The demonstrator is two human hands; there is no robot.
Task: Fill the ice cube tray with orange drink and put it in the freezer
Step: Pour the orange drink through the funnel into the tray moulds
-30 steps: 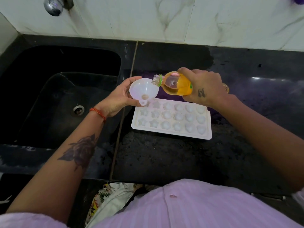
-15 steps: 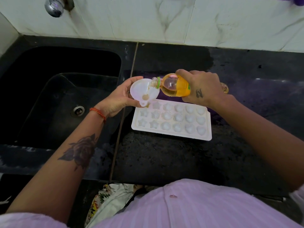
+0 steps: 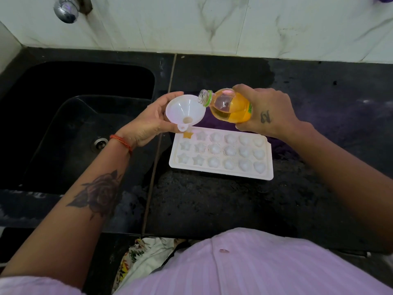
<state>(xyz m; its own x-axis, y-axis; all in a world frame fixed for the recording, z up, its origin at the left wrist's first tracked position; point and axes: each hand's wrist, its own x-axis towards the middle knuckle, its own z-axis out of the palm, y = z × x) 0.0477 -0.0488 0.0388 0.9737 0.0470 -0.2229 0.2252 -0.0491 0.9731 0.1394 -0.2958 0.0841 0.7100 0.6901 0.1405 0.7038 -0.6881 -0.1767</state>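
**A:** Where does the tray sit against the hands?

**B:** The ice cube tray (image 3: 221, 155) lies flat on the black counter (image 3: 212, 205), just right of the sink (image 3: 80, 124), its long axis running left to right. Both hands hover over its far left corner. The left hand (image 3: 146, 122) grips a white funnel (image 3: 185, 110) by the rim, spout aimed down at the far-left star cell (image 3: 188, 135), which already shows orange (the only one that does, as far as I can see).

**A:** And the right?

**B:** The right hand (image 3: 268, 112) is wrapped round the orange drink bottle (image 3: 229, 106), tipped toward the left, its open neck resting at the funnel's right rim.

**A:** So which way next?

**B:** I'd judge the next cell lies just right of the filled one, along the tray's length. The funnel hand is the nearer of the two, and it must shift right with the bottle following, so the spout lands over one cell and not the ridge between.

**A:** Risk?

**B:** Spilling over the ridges, probably. The cells look shallow.
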